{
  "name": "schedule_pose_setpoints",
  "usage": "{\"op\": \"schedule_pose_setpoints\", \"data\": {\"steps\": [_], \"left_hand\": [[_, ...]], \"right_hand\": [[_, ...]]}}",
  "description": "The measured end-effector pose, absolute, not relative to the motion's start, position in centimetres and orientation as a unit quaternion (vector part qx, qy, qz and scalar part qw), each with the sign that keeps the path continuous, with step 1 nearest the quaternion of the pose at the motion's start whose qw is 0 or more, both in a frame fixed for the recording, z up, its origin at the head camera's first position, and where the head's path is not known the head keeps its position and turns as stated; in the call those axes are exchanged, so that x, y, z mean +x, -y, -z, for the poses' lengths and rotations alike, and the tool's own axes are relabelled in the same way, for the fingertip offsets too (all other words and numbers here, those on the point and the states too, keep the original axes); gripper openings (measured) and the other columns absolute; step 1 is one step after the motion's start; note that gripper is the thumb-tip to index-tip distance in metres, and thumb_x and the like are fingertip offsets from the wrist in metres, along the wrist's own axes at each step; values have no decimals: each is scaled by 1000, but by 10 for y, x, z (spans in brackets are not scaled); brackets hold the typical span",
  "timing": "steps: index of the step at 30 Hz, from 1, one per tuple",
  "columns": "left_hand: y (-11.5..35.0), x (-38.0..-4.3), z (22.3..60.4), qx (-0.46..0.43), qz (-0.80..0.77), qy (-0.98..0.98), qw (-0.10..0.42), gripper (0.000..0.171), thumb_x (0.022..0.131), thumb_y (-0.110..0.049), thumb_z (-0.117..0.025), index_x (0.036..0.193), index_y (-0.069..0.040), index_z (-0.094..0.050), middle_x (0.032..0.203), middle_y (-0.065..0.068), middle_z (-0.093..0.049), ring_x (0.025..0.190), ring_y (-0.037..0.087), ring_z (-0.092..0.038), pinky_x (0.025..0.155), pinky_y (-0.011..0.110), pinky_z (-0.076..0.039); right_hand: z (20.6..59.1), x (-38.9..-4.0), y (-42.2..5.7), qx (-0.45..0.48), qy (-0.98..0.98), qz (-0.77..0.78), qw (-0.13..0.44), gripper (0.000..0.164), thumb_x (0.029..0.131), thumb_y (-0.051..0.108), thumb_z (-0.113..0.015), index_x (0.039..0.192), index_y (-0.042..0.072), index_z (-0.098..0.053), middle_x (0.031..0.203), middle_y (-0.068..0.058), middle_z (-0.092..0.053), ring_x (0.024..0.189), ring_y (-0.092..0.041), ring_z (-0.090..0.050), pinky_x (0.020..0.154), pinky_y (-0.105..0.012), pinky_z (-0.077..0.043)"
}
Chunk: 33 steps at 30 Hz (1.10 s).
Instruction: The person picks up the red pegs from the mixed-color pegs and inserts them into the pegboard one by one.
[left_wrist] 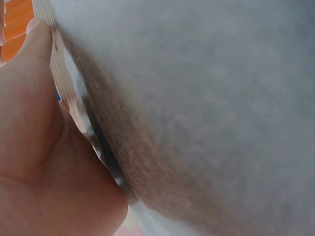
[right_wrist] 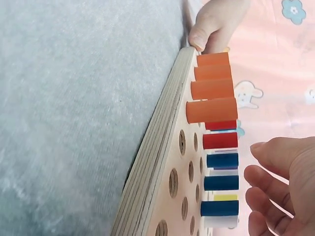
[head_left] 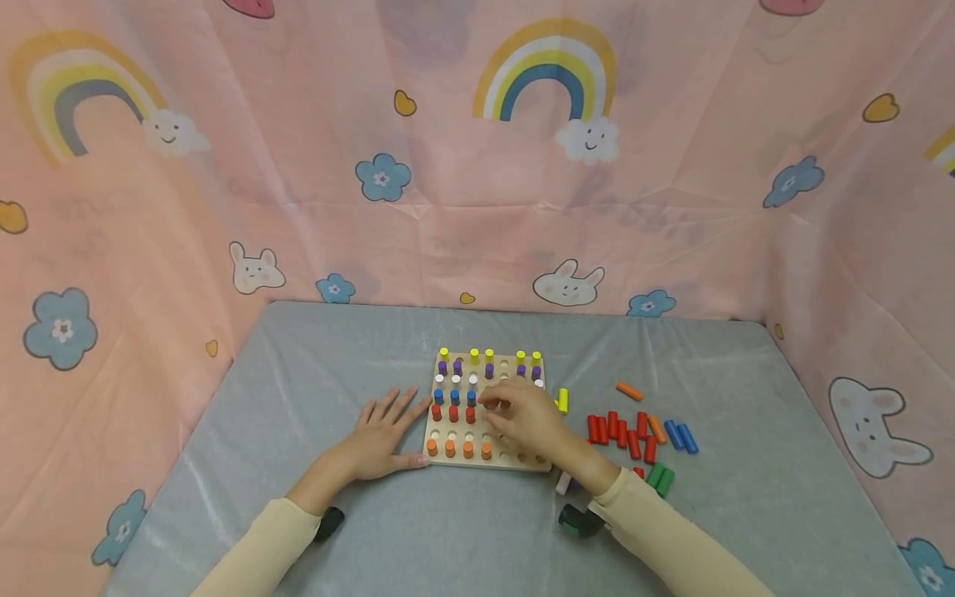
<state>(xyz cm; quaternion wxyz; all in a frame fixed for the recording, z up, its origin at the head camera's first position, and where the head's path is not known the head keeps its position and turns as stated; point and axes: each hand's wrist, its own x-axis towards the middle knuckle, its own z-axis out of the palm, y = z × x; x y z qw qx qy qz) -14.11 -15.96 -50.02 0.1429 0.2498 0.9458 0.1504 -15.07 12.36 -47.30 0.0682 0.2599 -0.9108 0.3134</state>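
Note:
A wooden pegboard (head_left: pixel 485 466) lies on the table, with rows of yellow, purple, white, blue, red and orange pegs standing in it. My left hand (head_left: pixel 379 438) rests flat beside its left edge, fingers spread. The left wrist view shows that thumb (left_wrist: pixel 42 42) against the board's side, close to the orange pegs (left_wrist: pixel 17 22). Over the board's middle hovers my right hand (head_left: pixel 530 414), just right of the blue pegs (head_left: pixel 455 397). In the right wrist view its fingers (right_wrist: pixel 268 184) are loosely bent, apart from the nearest blue peg (right_wrist: pixel 219 208), with nothing visible between them.
Right of the board lie loose red pegs (head_left: pixel 622 433), blue pegs (head_left: pixel 681 436), green pegs (head_left: pixel 660 478), orange pegs (head_left: pixel 629 390) and a yellow peg (head_left: pixel 563 401). My right forearm partly covers a few. A grey cloth (head_left: pixel 358 348) covers the table; a pink curtain (head_left: pixel 448 249) hangs behind.

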Motion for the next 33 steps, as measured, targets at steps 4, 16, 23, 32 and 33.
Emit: {"op": "schedule_pose_setpoints", "data": {"steps": [4, 16, 23, 32, 33], "left_hand": [[159, -141, 500, 247, -152, -946, 146, 91, 89, -59, -63, 160, -23, -18, 169, 12, -9, 155, 41, -7, 119, 69, -8], [160, -142, 502, 249, -151, -946, 145, 91, 89, -59, -63, 160, -23, -17, 169, 12, -9, 155, 42, -7, 119, 69, -8], [159, -141, 501, 248, -147, -947, 144, 92, 89, -58, -64, 160, -22, -18, 168, 13, -10, 154, 43, -7, 118, 70, -9], [159, -141, 500, 248, -149, -946, 144, 91, 89, -58, -63, 160, -22, -19, 168, 12, -10, 155, 42, -8, 119, 69, -9], [159, -141, 501, 248, -149, -947, 144, 91, 89, -59, -63, 160, -23, -18, 168, 12, -10, 155, 42, -8, 119, 69, -9]], "right_hand": [[470, -148, -129, 244, 912, -326, 59, 16, 84, 16, -79, 100, 13, -77, 88, 3, -71, 85, -12, -62, 74, -24, -53], [474, -149, -152, 222, 908, -350, 66, 20, 83, 11, -79, 103, 12, -77, 91, 1, -72, 84, -13, -62, 72, -23, -53], [473, -147, -166, 197, 912, -356, 54, 20, 85, 11, -78, 104, 12, -76, 90, 1, -70, 82, -13, -59, 68, -25, -51], [473, -146, -181, 174, 919, -349, 52, 20, 85, 13, -78, 104, 13, -76, 89, 2, -69, 82, -16, -61, 69, -25, -49], [474, -146, -182, 172, 921, -346, 53, 20, 85, 14, -78, 104, 13, -76, 89, 2, -69, 82, -16, -61, 69, -24, -48]]}}
